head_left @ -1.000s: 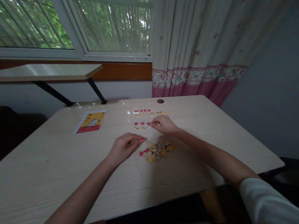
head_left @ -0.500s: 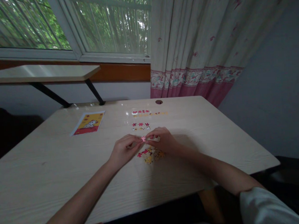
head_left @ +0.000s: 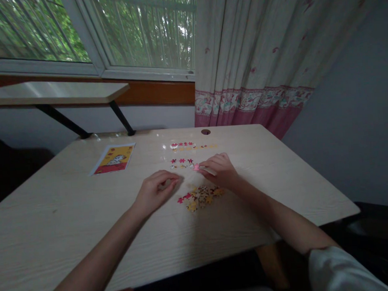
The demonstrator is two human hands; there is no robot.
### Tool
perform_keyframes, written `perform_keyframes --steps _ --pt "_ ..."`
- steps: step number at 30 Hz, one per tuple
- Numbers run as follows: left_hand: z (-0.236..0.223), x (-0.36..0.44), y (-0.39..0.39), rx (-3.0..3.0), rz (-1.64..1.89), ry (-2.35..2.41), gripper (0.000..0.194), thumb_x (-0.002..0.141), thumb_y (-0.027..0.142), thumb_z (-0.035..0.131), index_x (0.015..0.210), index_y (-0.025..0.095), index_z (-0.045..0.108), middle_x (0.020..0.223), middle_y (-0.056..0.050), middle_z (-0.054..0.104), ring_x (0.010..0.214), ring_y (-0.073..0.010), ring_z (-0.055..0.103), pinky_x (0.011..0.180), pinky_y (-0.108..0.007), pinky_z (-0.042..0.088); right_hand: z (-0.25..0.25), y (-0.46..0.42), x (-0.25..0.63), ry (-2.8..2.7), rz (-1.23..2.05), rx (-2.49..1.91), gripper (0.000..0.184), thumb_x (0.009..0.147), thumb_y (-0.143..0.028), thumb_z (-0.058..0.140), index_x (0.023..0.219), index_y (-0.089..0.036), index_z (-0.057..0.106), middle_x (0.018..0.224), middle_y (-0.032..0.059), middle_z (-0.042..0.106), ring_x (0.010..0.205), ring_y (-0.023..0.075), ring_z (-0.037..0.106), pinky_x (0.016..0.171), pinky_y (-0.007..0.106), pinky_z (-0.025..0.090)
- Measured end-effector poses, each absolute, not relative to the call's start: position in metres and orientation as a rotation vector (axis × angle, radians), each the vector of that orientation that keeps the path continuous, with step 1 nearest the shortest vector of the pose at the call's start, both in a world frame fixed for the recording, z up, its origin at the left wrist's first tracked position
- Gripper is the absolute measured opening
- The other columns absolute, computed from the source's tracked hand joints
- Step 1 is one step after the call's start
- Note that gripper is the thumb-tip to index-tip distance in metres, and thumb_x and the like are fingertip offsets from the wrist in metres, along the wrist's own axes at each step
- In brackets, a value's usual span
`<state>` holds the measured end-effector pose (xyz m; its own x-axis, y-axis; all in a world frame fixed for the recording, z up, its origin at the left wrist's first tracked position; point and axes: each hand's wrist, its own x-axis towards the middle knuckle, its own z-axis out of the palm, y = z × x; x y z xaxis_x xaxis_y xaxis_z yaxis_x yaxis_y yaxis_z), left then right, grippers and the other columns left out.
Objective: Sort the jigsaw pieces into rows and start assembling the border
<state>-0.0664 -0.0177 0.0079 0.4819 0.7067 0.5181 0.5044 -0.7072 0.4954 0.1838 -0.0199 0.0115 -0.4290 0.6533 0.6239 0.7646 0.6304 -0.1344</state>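
Note:
Pinched between the thumb and fingers of my right hand (head_left: 220,170) is a pink-red jigsaw piece (head_left: 196,167), just at the right end of a row of white pieces (head_left: 182,166). Behind that row lies a short row of red pieces (head_left: 182,161). My left hand (head_left: 155,190) rests to the left, thumb and fingertips drawn together with nothing visible in them. In front of both hands is a loose pile of jigsaw pieces (head_left: 202,197), mostly yellow and white, with red ones at its left edge.
Farther back run a red row (head_left: 182,144) and a longer yellow row (head_left: 197,147) of pieces. A picture sheet (head_left: 114,159) with a white animal on yellow and red lies at the left. A raised shelf (head_left: 56,93) stands over the table's back left; a round hole (head_left: 205,131) is near the back edge.
The red piece passed from my left hand to my right, which came down to meet it and then moved back up beside the rows. My left hand has drawn slightly left.

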Motion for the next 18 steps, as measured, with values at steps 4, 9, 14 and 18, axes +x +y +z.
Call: perform_keyframes --steps 4,9,14,18 --pt "0.011 -0.079 -0.01 2.485 0.727 0.927 0.016 0.084 0.026 0.052 0.087 0.018 0.065 0.082 -0.005 0.067 0.064 -0.0124 0.058 0.056 -0.023 0.046 0.016 -0.012 0.206 -2.12 -0.305 -1.157 0.022 0.086 -0.038 0.051 0.091 -0.023 0.065 0.082 0.0024 0.068 0.079 0.0154 0.055 0.078 0.033 0.028" --pt "0.011 -0.083 -0.01 2.457 0.547 0.821 0.016 0.083 0.022 0.05 0.09 0.018 0.064 0.086 -0.005 0.065 0.073 -0.0141 0.059 0.063 -0.024 0.047 0.021 -0.009 0.218 -2.128 -0.329 -1.203 0.021 0.085 -0.039 0.052 0.091 -0.024 0.066 0.083 0.0018 0.068 0.08 0.0163 0.055 0.079 0.034 0.027" --pt "0.015 -0.08 -0.013 2.494 0.457 0.797 0.016 0.082 0.023 0.051 0.09 0.018 0.063 0.082 -0.003 0.064 0.065 -0.012 0.057 0.06 -0.022 0.046 0.017 -0.01 0.216 -2.119 -0.314 -1.178 0.02 0.085 -0.038 0.052 0.092 -0.024 0.066 0.083 0.0017 0.068 0.079 0.0157 0.056 0.079 0.033 0.027" --pt "0.017 -0.079 -0.015 2.552 0.375 0.778 0.016 0.078 0.023 0.055 0.09 0.02 0.065 0.085 -0.002 0.063 0.074 -0.014 0.059 0.068 -0.024 0.047 0.019 0.0 0.219 -2.085 -0.291 -1.233 0.023 0.085 -0.039 0.052 0.094 -0.022 0.066 0.084 0.0032 0.068 0.08 0.0156 0.056 0.08 0.032 0.027"
